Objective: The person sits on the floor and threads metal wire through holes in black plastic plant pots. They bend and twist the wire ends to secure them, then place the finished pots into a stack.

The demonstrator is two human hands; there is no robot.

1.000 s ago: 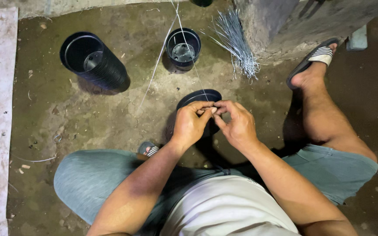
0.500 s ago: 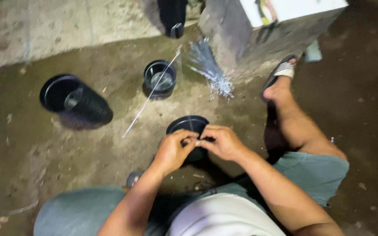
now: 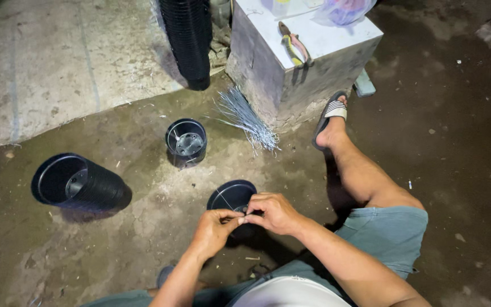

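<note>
My left hand (image 3: pixel 214 229) and my right hand (image 3: pixel 273 212) meet fingertip to fingertip over the near rim of a black plastic pot (image 3: pixel 229 195) that stands on the dirt floor in front of me. Both pinch a thin wire at that rim; the wire itself is barely visible. A second black pot (image 3: pixel 186 141) stands upright farther off, with wires in it. A bundle of thin grey wires (image 3: pixel 246 120) lies fanned on the floor beside a concrete block.
A stack of black pots (image 3: pixel 80 184) lies on its side at the left. A tall stack of pots (image 3: pixel 189 40) leans at the top. Pliers (image 3: pixel 294 48) rest on the concrete block (image 3: pixel 302 62). My sandalled foot (image 3: pixel 332 121) reaches toward the block.
The view has tilted upward, so the block's top, the pliers and the tall pot stack now show. My hands stay together at the pot's rim.
</note>
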